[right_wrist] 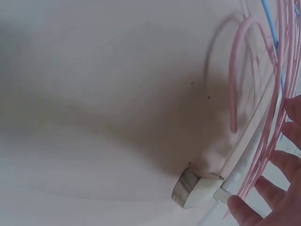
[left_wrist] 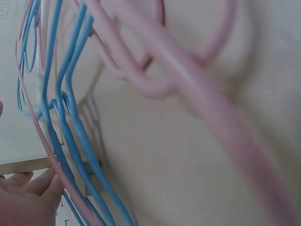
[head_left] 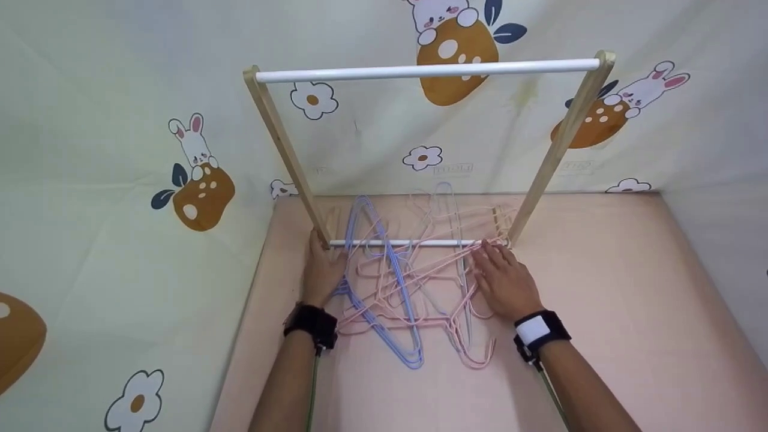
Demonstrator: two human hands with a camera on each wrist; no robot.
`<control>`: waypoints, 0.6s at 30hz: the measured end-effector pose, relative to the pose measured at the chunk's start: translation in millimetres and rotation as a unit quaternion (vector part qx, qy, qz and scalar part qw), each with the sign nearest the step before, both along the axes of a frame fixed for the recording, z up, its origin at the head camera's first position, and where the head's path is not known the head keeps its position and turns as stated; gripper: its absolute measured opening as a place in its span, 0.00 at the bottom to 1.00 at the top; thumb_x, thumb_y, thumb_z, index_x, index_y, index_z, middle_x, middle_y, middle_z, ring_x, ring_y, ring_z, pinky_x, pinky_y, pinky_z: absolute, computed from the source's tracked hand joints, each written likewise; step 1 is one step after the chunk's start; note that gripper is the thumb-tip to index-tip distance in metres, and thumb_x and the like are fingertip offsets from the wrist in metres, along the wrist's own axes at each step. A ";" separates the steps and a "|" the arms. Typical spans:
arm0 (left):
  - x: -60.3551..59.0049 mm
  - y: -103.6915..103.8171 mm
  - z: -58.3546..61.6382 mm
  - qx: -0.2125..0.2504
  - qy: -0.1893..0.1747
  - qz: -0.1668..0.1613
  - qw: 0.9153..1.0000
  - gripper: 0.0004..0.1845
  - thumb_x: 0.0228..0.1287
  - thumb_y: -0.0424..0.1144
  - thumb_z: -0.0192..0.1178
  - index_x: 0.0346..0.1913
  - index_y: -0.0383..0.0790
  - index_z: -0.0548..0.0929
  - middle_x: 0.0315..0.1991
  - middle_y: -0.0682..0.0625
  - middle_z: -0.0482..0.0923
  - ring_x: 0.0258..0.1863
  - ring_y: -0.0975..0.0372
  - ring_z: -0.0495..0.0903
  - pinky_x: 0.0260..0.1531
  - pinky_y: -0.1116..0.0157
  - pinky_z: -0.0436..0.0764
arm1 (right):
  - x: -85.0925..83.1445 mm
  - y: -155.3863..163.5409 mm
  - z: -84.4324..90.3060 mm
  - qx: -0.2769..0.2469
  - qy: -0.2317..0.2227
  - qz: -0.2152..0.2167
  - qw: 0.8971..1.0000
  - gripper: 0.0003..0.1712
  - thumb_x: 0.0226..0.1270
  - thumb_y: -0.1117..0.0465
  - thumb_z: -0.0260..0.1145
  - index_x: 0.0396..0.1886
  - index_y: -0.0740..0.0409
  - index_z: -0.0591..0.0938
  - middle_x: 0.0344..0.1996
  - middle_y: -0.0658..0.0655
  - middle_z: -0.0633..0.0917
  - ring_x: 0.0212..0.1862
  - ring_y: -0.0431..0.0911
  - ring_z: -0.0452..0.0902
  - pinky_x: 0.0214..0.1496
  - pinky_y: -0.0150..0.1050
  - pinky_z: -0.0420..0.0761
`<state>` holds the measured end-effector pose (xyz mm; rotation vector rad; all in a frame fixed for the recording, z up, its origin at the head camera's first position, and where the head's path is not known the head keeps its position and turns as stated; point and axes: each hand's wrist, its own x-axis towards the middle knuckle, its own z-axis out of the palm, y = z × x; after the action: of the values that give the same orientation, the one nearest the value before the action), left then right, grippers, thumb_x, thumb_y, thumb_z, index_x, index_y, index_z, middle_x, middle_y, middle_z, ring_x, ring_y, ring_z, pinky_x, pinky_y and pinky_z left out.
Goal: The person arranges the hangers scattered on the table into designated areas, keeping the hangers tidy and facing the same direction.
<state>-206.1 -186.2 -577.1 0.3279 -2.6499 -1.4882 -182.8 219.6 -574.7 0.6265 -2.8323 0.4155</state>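
A small clothes rack (head_left: 426, 70) has wooden posts and white bars. Around its lower bar lies a tangle of wire hangers: pink hangers (head_left: 432, 322), blue hangers (head_left: 399, 276) and a few paler ones. My left hand (head_left: 324, 273) holds the left post (head_left: 288, 159) near its foot; in the left wrist view its fingers (left_wrist: 42, 183) sit against the wood beside blue hangers (left_wrist: 66, 117). With fingers spread and slightly bent, my right hand (head_left: 507, 282) touches the pink hangers by the right post's foot. Its fingertips (right_wrist: 242, 209) rest along pink wires (right_wrist: 270, 141) in the right wrist view.
The rack stands on a pinkish surface (head_left: 612, 336), close to a wall cloth (head_left: 372, 138) printed with rabbits and flowers. More cloth rises at left and right. A pink hook (head_left: 489, 354) sticks out toward me.
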 end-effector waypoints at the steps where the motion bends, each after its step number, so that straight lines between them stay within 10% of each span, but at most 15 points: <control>1: 0.1 -0.4 -0.7 -0.002 -0.001 -0.002 1.000 0.52 0.79 0.47 0.66 0.91 0.48 0.41 0.77 0.34 0.68 0.73 0.38 0.73 0.68 0.35 0.73 | 1.0 1.9 0.1 -0.002 -0.004 0.001 1.000 0.28 0.84 0.57 0.65 0.78 0.61 0.79 0.79 0.68 0.73 0.78 0.69 0.68 0.66 0.70 0.79; 18: 0.9 -1.7 -6.4 -0.022 -0.004 -0.002 1.000 0.53 0.77 0.46 0.65 0.92 0.51 0.41 0.82 0.36 0.63 0.65 0.37 0.79 0.52 0.38 0.83 | 21.5 28.0 -7.4 -0.027 0.042 0.012 0.999 0.30 0.73 0.66 0.74 0.74 0.63 0.81 0.78 0.67 0.75 0.74 0.68 0.72 0.65 0.67 0.80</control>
<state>-205.2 -187.9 -583.5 0.3243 -2.6862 -1.4315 -161.4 247.5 -582.0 0.6527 -2.7271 0.4567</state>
